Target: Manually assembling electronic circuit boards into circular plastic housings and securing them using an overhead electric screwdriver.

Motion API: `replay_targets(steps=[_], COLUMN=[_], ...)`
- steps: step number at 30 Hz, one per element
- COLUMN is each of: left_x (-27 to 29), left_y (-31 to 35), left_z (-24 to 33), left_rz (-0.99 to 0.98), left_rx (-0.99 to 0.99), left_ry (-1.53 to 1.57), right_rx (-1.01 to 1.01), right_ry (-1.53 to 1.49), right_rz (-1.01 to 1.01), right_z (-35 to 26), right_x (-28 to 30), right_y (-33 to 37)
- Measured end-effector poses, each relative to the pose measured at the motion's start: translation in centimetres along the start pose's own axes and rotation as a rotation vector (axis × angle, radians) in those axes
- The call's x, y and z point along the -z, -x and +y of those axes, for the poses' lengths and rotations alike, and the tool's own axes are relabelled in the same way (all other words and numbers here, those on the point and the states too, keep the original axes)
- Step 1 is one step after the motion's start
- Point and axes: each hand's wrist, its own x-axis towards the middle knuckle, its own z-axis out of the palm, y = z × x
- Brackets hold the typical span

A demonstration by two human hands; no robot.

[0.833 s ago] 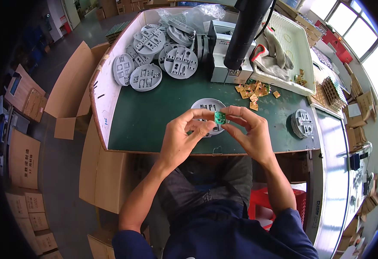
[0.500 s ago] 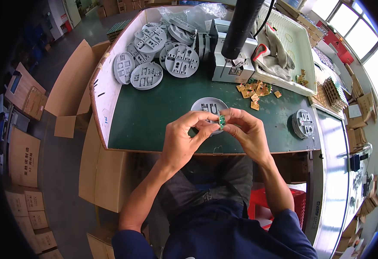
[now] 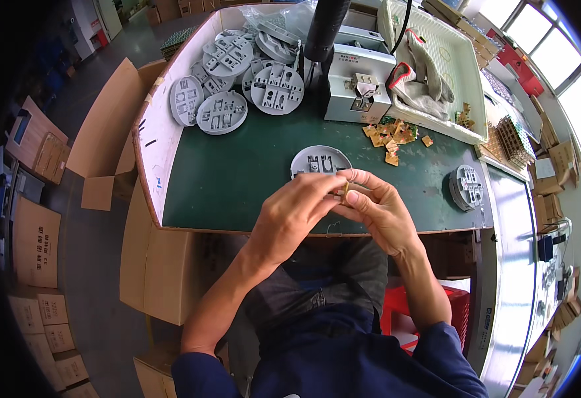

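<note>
Above the near part of the green table, my two hands meet at a small circuit board (image 3: 345, 192), now seen by its yellowish side or edge. My right hand (image 3: 384, 211) pinches it between thumb and fingers. My left hand (image 3: 291, 213) has its fingers closed together against the board's left side; its thumb is mostly hidden. Just beyond my fingers lies a round grey plastic base (image 3: 301, 164) with slots and moulded parts, its near portion covered by my hands.
Similar grey bases (image 3: 222, 113) pile up at the back left. A black power screwdriver (image 3: 327, 33) hangs beside a white metal device (image 3: 355, 73). Loose yellowish circuit boards (image 3: 392, 142) lie before a pale tray (image 3: 466, 136) holding gloves (image 3: 423, 83). More bases (image 3: 466, 189) are stacked at right.
The circuit board has turned, its green face no longer showing. My left hand's fingers have rolled forward over it. The hanging screwdriver has swung left.
</note>
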Motion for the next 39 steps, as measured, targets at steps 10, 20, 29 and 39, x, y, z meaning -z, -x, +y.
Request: replay_targets(steps=[10, 20, 29, 39], left_x=[-0.1, 0.1, 1.1, -1.0], left_y=[0.5, 0.5, -0.4, -1.4], left_z=[-0.4, 0.3, -0.8, -4.5], left_rz=[0.05, -0.004, -0.138, -0.521], left_rx=[0.453, 0.396, 0.407, 0.339], left_ry=[0.535, 0.352, 0.281, -0.072], right_rx=[0.102, 0.133, 0.331, 0.256], right_ry=[-0.13, -0.049, 0.369, 0.871], right_rz=[-0.06, -0.066, 0.17, 0.251], right_z=[0.4, 1.1, -1.6, -2.4], right_x=[-0.3, 0.4, 2.1, 3.4], right_y=[0.3, 0.5, 0.4, -2.8])
